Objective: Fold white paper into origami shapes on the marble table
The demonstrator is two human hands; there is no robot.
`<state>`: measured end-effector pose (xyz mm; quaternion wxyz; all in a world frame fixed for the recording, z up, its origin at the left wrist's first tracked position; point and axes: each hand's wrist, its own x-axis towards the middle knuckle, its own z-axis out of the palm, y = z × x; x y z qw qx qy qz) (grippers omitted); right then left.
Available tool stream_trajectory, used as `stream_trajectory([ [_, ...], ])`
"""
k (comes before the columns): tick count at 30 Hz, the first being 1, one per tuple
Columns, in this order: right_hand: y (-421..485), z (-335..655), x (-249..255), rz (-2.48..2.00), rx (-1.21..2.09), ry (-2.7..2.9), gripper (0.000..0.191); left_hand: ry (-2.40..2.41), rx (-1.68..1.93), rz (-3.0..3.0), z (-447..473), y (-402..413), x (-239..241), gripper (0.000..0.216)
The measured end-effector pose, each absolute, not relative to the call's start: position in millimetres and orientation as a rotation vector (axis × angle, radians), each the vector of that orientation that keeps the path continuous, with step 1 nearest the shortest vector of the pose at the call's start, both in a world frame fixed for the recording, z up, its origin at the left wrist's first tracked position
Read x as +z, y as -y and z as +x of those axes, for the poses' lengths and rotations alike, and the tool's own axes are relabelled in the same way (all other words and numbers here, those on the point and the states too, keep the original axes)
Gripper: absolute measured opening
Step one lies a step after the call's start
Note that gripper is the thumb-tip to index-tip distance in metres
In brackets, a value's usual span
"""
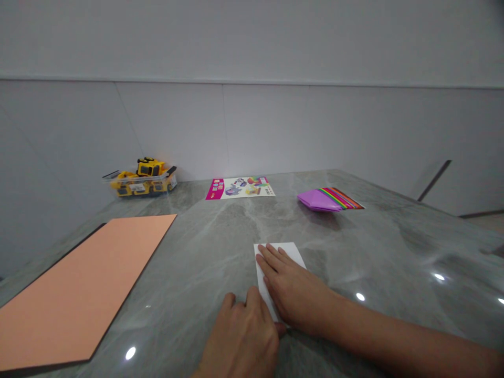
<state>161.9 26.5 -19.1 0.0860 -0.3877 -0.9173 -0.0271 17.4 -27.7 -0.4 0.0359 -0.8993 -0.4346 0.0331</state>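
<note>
A white sheet of paper [292,253], seemingly folded into a narrow rectangle, lies on the grey marbled table in front of me. My right hand [289,286] rests flat across it, fingers stretched toward its far edge and covering much of it. At the paper's near left side is my left hand [246,333], its fingers curled and its thumb reaching across the near end. The left fingertips are hidden behind the knuckles, but they appear to grip the paper's near edge.
An orange board [86,283] lies at the left. Toward the back are a clear tray [137,186] of yellow toy vehicles [150,167], a printed booklet [241,188], and a fanned stack of coloured paper [328,199] with purple on top. Behind the table [205,247] stands a pale wall.
</note>
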Motion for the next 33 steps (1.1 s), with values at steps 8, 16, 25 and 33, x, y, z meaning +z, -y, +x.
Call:
stream_trajectory([
  [8, -25.3, 161.0, -12.7, -1.197, -0.015, 2.74, 0.053, 1.259, -0.043, -2.893, 12.1, 14.6, -2.6, 0.02],
  [16, -31.2, 163.2, -12.5, -1.17, 0.131, 2.836, 0.061, 1.454, -0.073, -2.963, 11.5, 13.0, 9.4, 0.026],
  [25, -31.6, 172.5, -12.9, -1.163, 0.304, 2.766, 0.053, 1.496, -0.345, -2.919, 6.4, 14.8, 2.9, 0.047],
  [33, -34.8, 177.1, -15.5, -1.331, 0.328, 2.622, 0.055, 1.412, -0.456, -2.96, 2.2, 9.6, 5.0, 0.025],
])
